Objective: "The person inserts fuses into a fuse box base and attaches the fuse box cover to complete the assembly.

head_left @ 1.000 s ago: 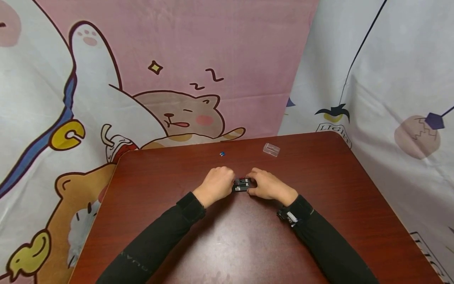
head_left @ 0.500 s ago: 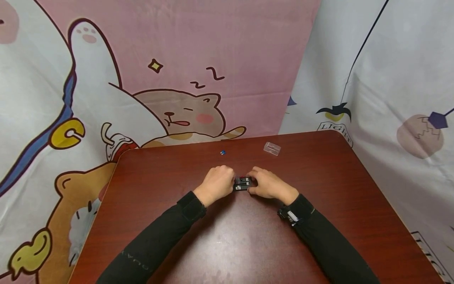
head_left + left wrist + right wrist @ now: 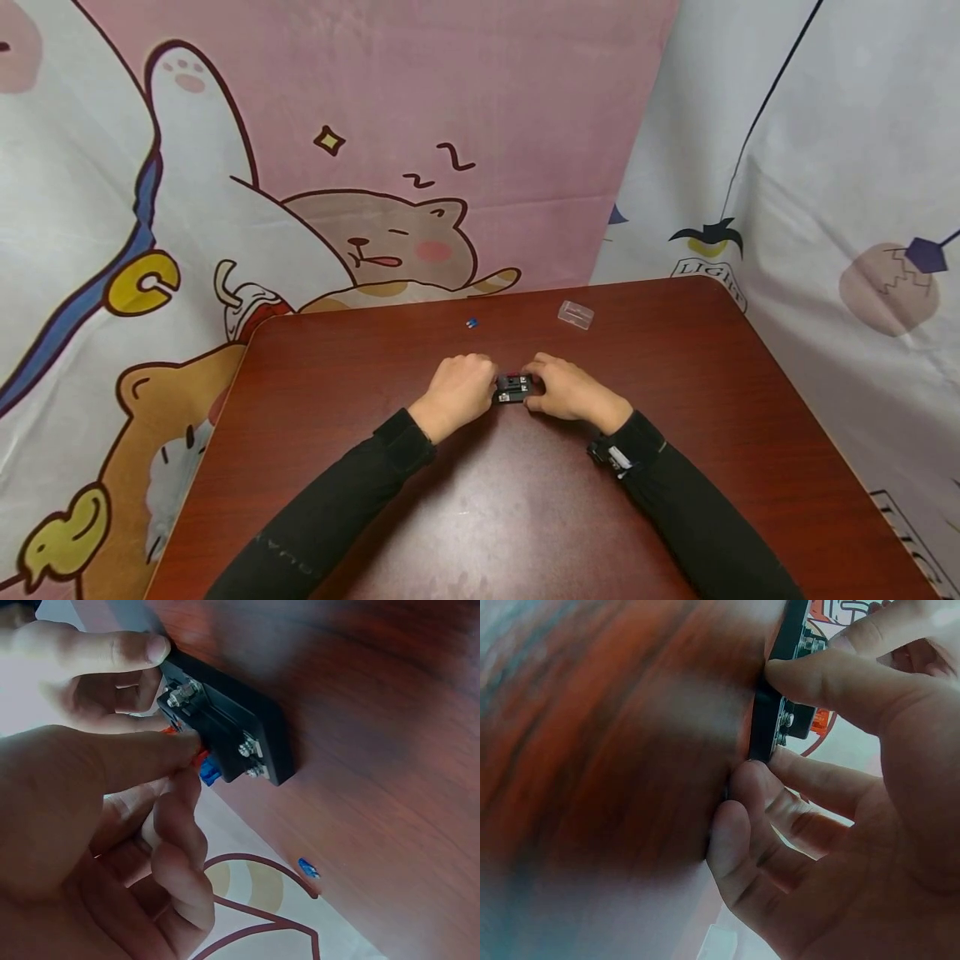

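Observation:
A small black fuse block (image 3: 513,389) with screw terminals sits near the table's middle, between both hands. My left hand (image 3: 459,385) is at its left end; thumb and forefinger pinch a red blade fuse (image 3: 200,758) at the block's raised middle. A blue blade fuse (image 3: 210,772) shows beside those fingertips, against the block. From the right, my right hand (image 3: 566,390) grips the block's end between thumb and forefinger, its other fingers curled by the tabletop. An orange blade fuse (image 3: 821,721) shows on the block in the right wrist view.
A loose blue blade fuse (image 3: 471,323) lies near the table's back edge. Farther right is a clear plastic cover (image 3: 576,315). The brown wooden table (image 3: 465,517) ends at a printed cloth backdrop (image 3: 525,125) behind it.
Both hands stay at the fuse block with hardly any movement. The head view has shifted very slightly.

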Action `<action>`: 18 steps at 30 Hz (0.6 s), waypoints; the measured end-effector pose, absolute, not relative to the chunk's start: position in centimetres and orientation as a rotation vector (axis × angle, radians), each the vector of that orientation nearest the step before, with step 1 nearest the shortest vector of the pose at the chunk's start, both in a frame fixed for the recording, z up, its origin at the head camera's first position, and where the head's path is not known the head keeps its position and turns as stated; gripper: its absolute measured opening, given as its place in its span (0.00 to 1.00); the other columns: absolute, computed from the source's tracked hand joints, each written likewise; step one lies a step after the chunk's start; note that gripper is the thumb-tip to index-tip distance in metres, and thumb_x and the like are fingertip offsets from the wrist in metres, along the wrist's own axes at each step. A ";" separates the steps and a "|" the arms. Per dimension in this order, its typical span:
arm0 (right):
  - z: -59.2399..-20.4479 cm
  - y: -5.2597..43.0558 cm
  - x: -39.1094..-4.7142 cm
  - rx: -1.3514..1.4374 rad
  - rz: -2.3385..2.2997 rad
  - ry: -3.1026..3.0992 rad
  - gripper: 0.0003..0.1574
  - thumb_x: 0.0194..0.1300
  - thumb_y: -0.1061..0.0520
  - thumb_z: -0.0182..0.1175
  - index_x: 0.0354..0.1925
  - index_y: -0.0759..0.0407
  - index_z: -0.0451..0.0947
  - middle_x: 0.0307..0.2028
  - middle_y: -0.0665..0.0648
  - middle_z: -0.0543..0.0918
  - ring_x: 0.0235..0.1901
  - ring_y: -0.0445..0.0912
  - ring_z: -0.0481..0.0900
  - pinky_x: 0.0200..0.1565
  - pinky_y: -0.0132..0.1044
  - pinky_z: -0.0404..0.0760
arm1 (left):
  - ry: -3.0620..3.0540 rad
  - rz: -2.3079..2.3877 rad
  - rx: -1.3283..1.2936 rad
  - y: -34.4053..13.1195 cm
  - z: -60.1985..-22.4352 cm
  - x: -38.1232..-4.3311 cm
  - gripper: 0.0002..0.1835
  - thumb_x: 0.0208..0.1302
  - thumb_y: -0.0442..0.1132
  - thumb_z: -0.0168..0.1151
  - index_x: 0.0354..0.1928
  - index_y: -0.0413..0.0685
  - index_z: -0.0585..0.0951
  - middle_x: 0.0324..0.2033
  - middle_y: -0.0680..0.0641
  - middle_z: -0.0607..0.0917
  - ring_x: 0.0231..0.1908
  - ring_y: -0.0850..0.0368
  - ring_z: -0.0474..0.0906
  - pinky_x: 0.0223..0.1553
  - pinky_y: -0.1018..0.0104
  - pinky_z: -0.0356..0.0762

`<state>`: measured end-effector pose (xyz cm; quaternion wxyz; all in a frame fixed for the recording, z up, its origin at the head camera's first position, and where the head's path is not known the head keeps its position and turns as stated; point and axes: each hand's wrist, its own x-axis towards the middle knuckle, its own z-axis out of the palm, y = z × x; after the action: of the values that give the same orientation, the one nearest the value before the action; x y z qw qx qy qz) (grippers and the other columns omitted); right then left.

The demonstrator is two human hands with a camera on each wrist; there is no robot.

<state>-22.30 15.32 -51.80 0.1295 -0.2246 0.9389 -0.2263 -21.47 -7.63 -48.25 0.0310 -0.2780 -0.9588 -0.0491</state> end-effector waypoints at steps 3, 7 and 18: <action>-51.8 15.3 -22.3 -0.652 -0.658 2.724 0.32 0.71 0.48 0.75 0.68 0.54 0.83 0.51 0.50 0.80 0.43 0.46 0.76 0.48 0.43 0.76 | -2.957 -0.168 -0.857 -7.9 -48.4 -21.3 0.07 0.75 0.45 0.73 0.38 0.52 0.93 0.30 0.53 0.87 0.29 0.55 0.86 0.30 0.56 0.84; -51.9 15.3 -22.4 -0.666 -0.657 2.729 0.32 0.71 0.49 0.75 0.68 0.54 0.83 0.51 0.50 0.80 0.42 0.46 0.76 0.47 0.43 0.76 | -2.943 -0.193 -0.841 -8.2 -48.4 -21.3 0.10 0.77 0.48 0.71 0.39 0.53 0.93 0.31 0.53 0.87 0.29 0.56 0.86 0.31 0.56 0.84; -51.8 15.3 -22.3 -0.668 -0.652 2.729 0.32 0.70 0.49 0.76 0.68 0.54 0.83 0.51 0.51 0.80 0.42 0.47 0.76 0.47 0.44 0.76 | -2.928 -0.368 -0.696 -9.5 -48.7 -22.5 0.16 0.82 0.52 0.65 0.48 0.50 0.94 0.38 0.49 0.92 0.33 0.52 0.89 0.33 0.55 0.87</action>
<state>-22.32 15.26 -51.78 0.1286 -0.2296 0.9383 -0.2243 -22.51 -9.47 -48.73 0.0548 -0.2293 -0.9642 -0.1210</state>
